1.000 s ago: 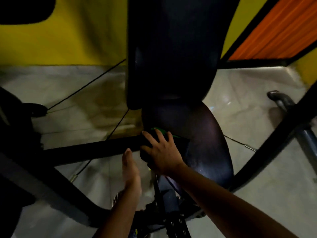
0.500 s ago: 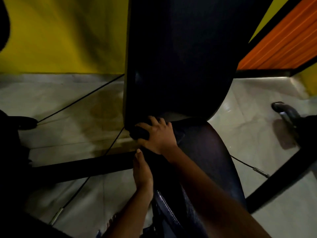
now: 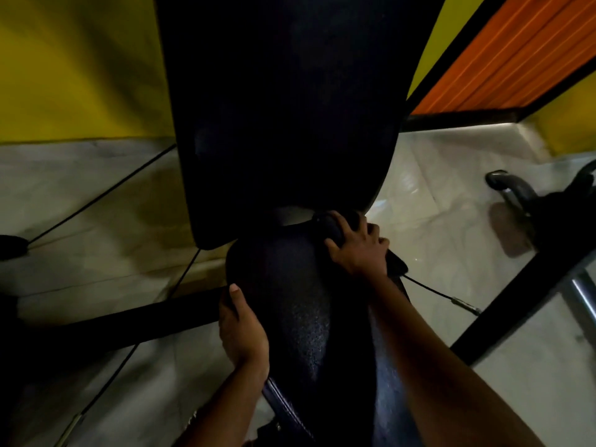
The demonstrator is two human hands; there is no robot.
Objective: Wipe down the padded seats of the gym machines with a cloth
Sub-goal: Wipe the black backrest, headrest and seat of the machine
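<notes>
So my right hand [image 3: 358, 250] is curled down over the bunched dark cloth [image 3: 329, 224] at about 1 o'clock on the padded seat [image 3: 290, 311], right in the crease under the backrest [image 3: 283, 108]. My left hand [image 3: 242, 329] clamps the seat's 9 o'clock edge, thumb on top, fingers hidden underneath. My take: brace hard with the left so the pad doesn't wobble, flatten the cloth a bit, then drag long overlapping strokes from the crease toward 6 o'clock. That crease probably traps sweat, so I'd work it first.
</notes>
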